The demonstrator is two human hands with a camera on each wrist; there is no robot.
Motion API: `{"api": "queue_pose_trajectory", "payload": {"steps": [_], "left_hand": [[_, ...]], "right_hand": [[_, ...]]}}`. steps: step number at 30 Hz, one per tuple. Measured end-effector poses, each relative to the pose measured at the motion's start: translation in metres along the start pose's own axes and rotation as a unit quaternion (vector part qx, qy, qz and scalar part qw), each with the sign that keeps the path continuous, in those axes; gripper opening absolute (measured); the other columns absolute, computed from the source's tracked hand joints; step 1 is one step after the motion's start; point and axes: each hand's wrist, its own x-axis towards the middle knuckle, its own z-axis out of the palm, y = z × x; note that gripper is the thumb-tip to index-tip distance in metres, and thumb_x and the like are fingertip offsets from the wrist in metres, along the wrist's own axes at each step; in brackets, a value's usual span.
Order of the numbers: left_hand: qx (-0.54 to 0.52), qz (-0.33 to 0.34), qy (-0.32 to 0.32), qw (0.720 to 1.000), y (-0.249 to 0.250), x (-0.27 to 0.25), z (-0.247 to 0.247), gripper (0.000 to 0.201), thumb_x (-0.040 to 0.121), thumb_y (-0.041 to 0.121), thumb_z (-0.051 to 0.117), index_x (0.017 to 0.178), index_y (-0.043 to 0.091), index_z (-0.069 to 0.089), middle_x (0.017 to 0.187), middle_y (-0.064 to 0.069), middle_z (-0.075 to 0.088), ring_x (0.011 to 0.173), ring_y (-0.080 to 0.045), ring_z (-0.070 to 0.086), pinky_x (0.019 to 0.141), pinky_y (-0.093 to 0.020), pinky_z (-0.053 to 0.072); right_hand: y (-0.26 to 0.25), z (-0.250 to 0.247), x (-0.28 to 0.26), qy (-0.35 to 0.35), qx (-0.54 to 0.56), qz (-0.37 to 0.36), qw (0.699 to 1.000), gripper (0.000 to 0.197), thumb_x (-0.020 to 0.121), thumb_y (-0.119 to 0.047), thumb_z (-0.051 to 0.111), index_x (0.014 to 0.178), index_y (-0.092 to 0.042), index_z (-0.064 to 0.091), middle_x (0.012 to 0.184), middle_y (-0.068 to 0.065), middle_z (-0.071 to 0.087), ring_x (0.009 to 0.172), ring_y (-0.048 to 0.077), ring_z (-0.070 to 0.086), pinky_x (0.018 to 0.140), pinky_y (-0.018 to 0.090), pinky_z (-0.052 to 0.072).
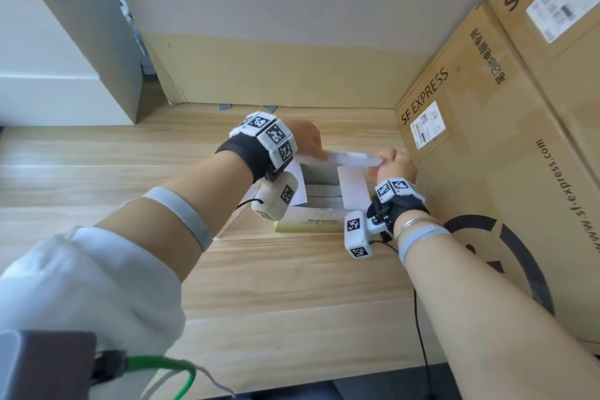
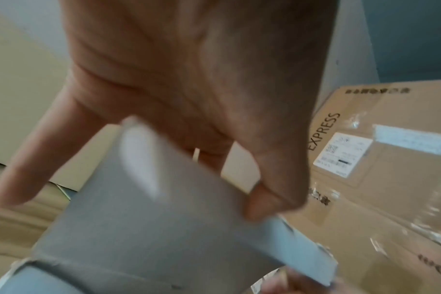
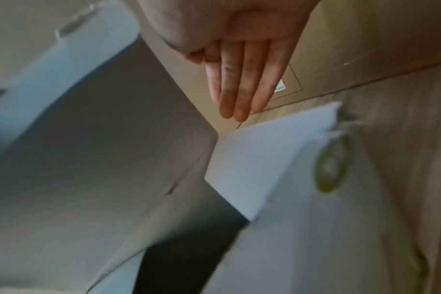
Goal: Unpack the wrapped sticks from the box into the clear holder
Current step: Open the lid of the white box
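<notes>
A small white and pale-green box [image 1: 308, 226] stands on the wooden table [image 1: 276, 286] with its top open. Its long lid flap [image 1: 352, 157] is raised at the far side. My left hand [image 1: 308, 140] pinches the flap's left end, and the left wrist view shows the thumb and a finger closed on the grey flap [image 2: 151, 228]. My right hand [image 1: 396, 162] holds the flap's right end. In the right wrist view three fingers [image 3: 237, 83] hang straight beside the flap [image 3: 101, 149]. Two white side flaps [image 1: 354, 187] stick up. No sticks or clear holder are in view.
Large SF Express cartons [image 1: 487, 172] are stacked close on the right, almost touching my right hand. A cardboard sheet [image 1: 276, 75] leans against the back wall and a white cabinet [image 1: 48, 75] stands at the left. A black cable [image 1: 418, 318] trails from my right wrist.
</notes>
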Motion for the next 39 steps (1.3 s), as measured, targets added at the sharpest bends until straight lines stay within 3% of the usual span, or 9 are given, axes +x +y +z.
{"api": "queue_pose_trajectory", "payload": {"steps": [3, 9, 14, 18, 21, 25, 28, 34, 39], "left_hand": [[-0.080, -0.042, 0.105, 0.990, -0.001, 0.009, -0.004, 0.038, 0.091, 0.034, 0.047, 0.111, 0.006, 0.064, 0.105, -0.014, 0.065, 0.090, -0.027, 0.057, 0.074, -0.027, 0.041], [-0.224, -0.109, 0.225, 0.942, -0.010, 0.014, 0.025, 0.063, 0.091, 0.038, 0.052, 0.146, 0.025, 0.023, 0.146, -0.018, 0.028, 0.110, -0.042, 0.057, 0.096, -0.044, 0.047], [-0.234, -0.165, 0.076, 0.955, -0.004, 0.013, 0.074, 0.097, 0.084, 0.028, 0.066, 0.146, 0.043, -0.007, 0.156, -0.016, -0.002, 0.116, -0.039, 0.056, 0.094, -0.045, 0.050], [-0.126, -0.172, 0.006, 0.977, 0.004, 0.012, 0.098, 0.101, 0.082, 0.025, 0.066, 0.144, 0.047, -0.011, 0.156, -0.010, -0.008, 0.116, -0.041, 0.049, 0.089, -0.039, 0.048], [-0.079, -0.174, 0.020, 0.981, 0.010, 0.013, 0.099, 0.096, 0.084, 0.008, 0.054, 0.143, 0.049, -0.009, 0.155, -0.008, -0.006, 0.112, -0.037, 0.046, 0.089, -0.036, 0.048], [-0.206, -0.177, 0.056, 0.961, 0.008, 0.016, 0.084, 0.078, 0.084, 0.001, 0.042, 0.144, 0.044, 0.016, 0.153, -0.005, 0.009, 0.106, -0.037, 0.053, 0.091, -0.042, 0.051], [-0.271, -0.155, 0.085, 0.946, -0.004, 0.017, 0.064, 0.067, 0.086, -0.005, 0.037, 0.143, 0.029, 0.029, 0.144, -0.013, 0.027, 0.101, -0.035, 0.056, 0.090, -0.041, 0.052], [-0.090, -0.185, 0.184, 0.961, -0.022, 0.011, 0.057, 0.060, 0.080, -0.006, 0.042, 0.130, 0.027, 0.044, 0.133, -0.013, 0.033, 0.119, -0.034, 0.036, 0.092, -0.044, 0.041], [-0.130, -0.179, 0.080, 0.972, -0.022, 0.013, 0.077, 0.050, 0.090, 0.015, 0.054, 0.136, 0.023, 0.037, 0.131, -0.015, 0.034, 0.106, -0.034, 0.052, 0.083, -0.037, 0.048]], "right_hand": [[0.006, 0.005, -0.006, -0.025, -0.077, -0.007, 0.997, 0.026, 0.094, -0.022, 0.039, 0.092, -0.016, 0.064, 0.105, 0.009, 0.071, 0.096, 0.030, 0.066, 0.077, 0.032, 0.053], [0.013, 0.028, -0.028, -0.096, -0.127, -0.034, 0.987, 0.051, 0.086, -0.032, 0.057, 0.133, -0.019, 0.040, 0.126, 0.012, 0.058, 0.108, 0.033, 0.059, 0.080, 0.032, 0.045], [0.012, 0.037, -0.036, -0.145, -0.164, -0.059, 0.974, 0.089, 0.081, -0.023, 0.069, 0.149, -0.028, 0.012, 0.136, 0.018, 0.043, 0.123, 0.034, 0.049, 0.096, 0.038, 0.043], [0.009, 0.036, -0.037, -0.143, -0.178, -0.055, 0.972, 0.084, 0.082, -0.011, 0.059, 0.149, -0.032, 0.012, 0.131, 0.017, 0.045, 0.120, 0.034, 0.049, 0.093, 0.038, 0.044], [0.004, 0.026, -0.034, -0.140, -0.145, -0.028, 0.979, 0.065, 0.085, -0.013, 0.047, 0.145, -0.031, 0.026, 0.136, 0.013, 0.047, 0.119, 0.033, 0.051, 0.094, 0.036, 0.044], [0.000, 0.002, -0.018, -0.156, -0.146, -0.017, 0.977, 0.067, 0.083, -0.007, 0.038, 0.141, -0.039, 0.030, 0.125, 0.008, 0.058, 0.075, 0.022, 0.057, 0.060, 0.025, 0.045], [0.002, -0.017, -0.006, -0.157, -0.164, -0.007, 0.974, 0.069, 0.085, -0.005, 0.039, 0.144, -0.039, 0.025, 0.124, 0.007, 0.056, 0.067, 0.017, 0.053, 0.050, 0.022, 0.036], [0.012, -0.012, -0.007, -0.107, -0.201, -0.011, 0.974, 0.055, 0.090, -0.019, 0.050, 0.142, -0.024, 0.032, 0.140, 0.013, 0.045, 0.118, 0.031, 0.053, 0.095, 0.038, 0.046], [0.018, 0.008, -0.016, -0.106, -0.216, -0.037, 0.970, 0.047, 0.089, -0.009, 0.047, 0.135, -0.021, 0.042, 0.123, 0.016, 0.059, 0.109, 0.035, 0.058, 0.087, 0.037, 0.049]]}}
